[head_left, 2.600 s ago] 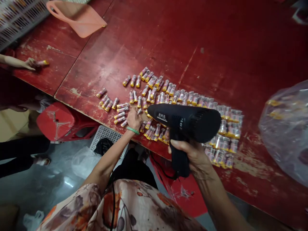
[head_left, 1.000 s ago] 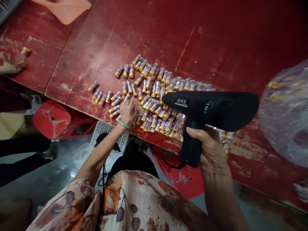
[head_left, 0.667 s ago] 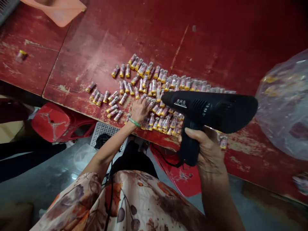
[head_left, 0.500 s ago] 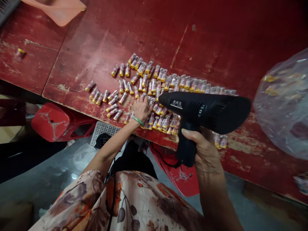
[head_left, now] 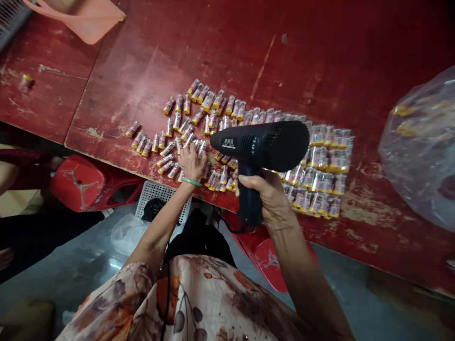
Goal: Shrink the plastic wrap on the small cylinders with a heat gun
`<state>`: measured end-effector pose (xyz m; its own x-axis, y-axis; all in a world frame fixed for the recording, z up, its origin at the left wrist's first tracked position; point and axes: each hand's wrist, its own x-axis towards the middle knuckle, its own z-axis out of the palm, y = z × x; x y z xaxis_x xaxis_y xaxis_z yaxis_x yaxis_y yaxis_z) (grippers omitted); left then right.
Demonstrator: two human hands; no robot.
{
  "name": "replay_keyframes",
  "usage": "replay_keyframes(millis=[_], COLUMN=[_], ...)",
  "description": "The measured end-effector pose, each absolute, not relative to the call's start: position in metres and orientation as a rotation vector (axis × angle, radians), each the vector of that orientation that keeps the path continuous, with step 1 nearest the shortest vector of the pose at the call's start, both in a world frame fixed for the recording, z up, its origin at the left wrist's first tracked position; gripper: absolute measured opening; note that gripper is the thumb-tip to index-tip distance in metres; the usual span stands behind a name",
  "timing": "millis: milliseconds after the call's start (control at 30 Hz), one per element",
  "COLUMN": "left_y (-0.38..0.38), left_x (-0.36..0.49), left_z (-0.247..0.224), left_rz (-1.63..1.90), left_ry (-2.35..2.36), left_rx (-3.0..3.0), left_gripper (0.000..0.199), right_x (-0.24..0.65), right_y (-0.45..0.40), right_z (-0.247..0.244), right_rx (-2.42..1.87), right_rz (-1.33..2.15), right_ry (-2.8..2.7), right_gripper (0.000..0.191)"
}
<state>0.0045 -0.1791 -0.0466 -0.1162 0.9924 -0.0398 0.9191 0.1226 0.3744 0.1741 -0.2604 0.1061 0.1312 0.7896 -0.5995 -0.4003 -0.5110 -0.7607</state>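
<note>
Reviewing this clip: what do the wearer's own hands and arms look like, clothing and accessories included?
Both the left hand and right hand are ungloved. A green bangle circles the left wrist; none shows on the right. The left sleeve is pale with orange and purplish floral print, leaving the forearm bare.

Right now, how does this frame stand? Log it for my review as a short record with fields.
Right hand: grips a black pistol-shaped tool, nozzle toward the left hand
Left hand: fingers among the small yellow-ended tubes; exact contact partly hidden
Left wrist: green bangle
Tubes: loosely spread at left, packed in rows at right
Surface: worn red table
Far left: orange scoop
Far right: clear plastic bag with yellow showing through
Below table edge: red stool, white perforated basket
</note>
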Motion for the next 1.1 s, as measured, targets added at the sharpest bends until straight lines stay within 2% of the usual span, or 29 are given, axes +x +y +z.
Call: replay_keyframes(millis=[467,633,733,867,967,1100], left_y=[-0.194,-0.199,-0.215,-0.236,-0.245,-0.247], left_x=[-0.012,-0.04,-0.049,-0.044,-0.037,-0.037], left_z=[-0.04,-0.034,-0.033,-0.039,-0.048,-0.055], left_rz=[0.389,0.265,0.253,0.279,0.293,0.326], left_ry=[2.082,2.092,2.019,1.961,1.958,1.997], left_rx=[1.896,1.901,1.935,1.959,1.953,1.912], left_gripper=[0.033,0.031,0.036,0.056,0.069,0.065], right_x=[0.157,0.17,0.173,0.167,0.168,0.168], right_y=[-0.242,-0.258,-0.274,-0.289,-0.297,-0.304], right_z=[0.097,0.107,0.115,0.112,0.107,0.108], right_rx=[-1.455,-1.591,-1.634,-1.606,-1.644,-1.69], right_rz=[1.59,1.504,1.531,1.711,1.687,1.626], right_ry=[-0.447,-0.432,-0.423,-0.435,-0.45,-0.448], right_gripper=[0.035,0.037,0.037,0.032,0.035,0.036])
